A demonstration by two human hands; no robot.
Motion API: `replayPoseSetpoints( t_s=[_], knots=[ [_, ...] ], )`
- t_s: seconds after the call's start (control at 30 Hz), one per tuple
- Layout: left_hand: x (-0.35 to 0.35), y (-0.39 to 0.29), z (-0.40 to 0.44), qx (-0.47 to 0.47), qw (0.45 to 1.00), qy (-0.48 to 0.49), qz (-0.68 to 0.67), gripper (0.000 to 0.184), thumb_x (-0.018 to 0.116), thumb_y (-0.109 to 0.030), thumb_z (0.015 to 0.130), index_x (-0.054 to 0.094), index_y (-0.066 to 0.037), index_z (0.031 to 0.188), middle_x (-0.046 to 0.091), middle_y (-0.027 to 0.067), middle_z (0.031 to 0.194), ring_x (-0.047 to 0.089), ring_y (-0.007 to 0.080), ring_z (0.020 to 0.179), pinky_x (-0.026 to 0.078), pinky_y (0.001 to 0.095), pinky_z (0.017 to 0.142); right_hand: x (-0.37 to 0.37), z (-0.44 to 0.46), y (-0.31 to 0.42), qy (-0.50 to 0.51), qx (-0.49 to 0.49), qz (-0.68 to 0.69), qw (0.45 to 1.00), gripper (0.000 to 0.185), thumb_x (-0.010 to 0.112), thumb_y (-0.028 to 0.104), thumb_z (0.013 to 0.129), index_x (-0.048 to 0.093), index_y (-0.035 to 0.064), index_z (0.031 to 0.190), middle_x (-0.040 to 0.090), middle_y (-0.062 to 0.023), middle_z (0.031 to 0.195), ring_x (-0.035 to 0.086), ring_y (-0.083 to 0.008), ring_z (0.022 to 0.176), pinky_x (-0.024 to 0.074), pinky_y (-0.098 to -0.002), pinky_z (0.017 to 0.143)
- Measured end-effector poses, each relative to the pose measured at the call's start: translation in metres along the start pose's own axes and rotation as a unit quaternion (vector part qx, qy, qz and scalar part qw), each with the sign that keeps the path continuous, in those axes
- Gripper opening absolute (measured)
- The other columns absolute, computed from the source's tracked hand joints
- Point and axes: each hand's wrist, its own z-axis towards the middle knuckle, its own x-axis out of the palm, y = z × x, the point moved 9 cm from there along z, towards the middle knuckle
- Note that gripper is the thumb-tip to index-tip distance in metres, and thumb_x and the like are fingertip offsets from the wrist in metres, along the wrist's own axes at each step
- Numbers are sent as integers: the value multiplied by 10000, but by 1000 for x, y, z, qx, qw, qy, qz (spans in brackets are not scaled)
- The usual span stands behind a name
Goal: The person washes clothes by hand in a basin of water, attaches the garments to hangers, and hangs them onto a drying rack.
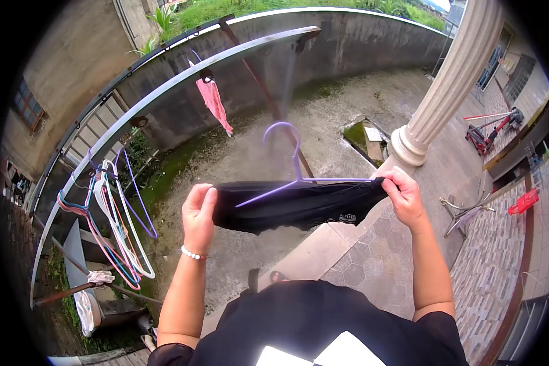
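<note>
Black garment (pixel 268 215) stretching sideways, left hand (pixel 199 210) gripping one end, right hand (pixel 404 194) pinching the other, purple hanger (pixel 297 163) overlapping the garment, pink cloth (pixel 211 100) hanging beyond.

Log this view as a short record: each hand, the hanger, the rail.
Left hand: grips one end of a thin black fabric garment
Right hand: grips the garment's other end, beside the hanger's arm tip
Purple slim hanger: left arm across the garment's front, hook upward
Curved grey rail: carries pink cloth, multicoloured hangers
</note>
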Motion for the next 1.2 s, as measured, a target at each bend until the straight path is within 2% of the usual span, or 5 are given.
replayPoseSetpoints(
  t_s=[0.27,0.47,0.83,1.0,1.2],
  knots=[
    [24,19,40,-56,980,113,-155,390,504,-327,980,557,-38,1237,549,138,1301,494,255,1240,348,397,1076,-28,28,-22,-81,-27,42,995,79,580,53,942,625,-1,904,516,-18,809,485,-127,757,395,-252,716],
    [10,48,57,-62,997,12,-42,240,567,-216,999,657,-35,871,539,-73,733,435,36,653,345,199,603,-36,63,-48,-85,-12,48,995,92,573,66,958,618,-2,915,514,0,828,471,-106,787,379,-237,738],
    [29,-5,88,95,970,-7,224,255,628,-132,919,674,-12,1139,663,46,938,605,158,897,462,255,882,-3,159,-90,-16,-65,86,994,64,590,43,935,638,6,915,475,-1,795,450,-112,740,367,-241,680],
    [49,35,111,-88,989,10,117,104,683,-39,874,717,-2,966,680,16,872,612,92,810,486,228,740,11,192,-117,7,-64,108,992,85,582,67,949,628,-3,930,476,6,802,439,-106,751,362,-239,699],
    [74,-24,127,171,910,-70,371,117,694,17,833,718,-24,939,650,65,870,619,135,777,488,239,684,40,214,-141,39,-28,163,986,67,580,35,938,637,1,932,490,-8,809,455,-112,754,374,-248,693]
  ],
)
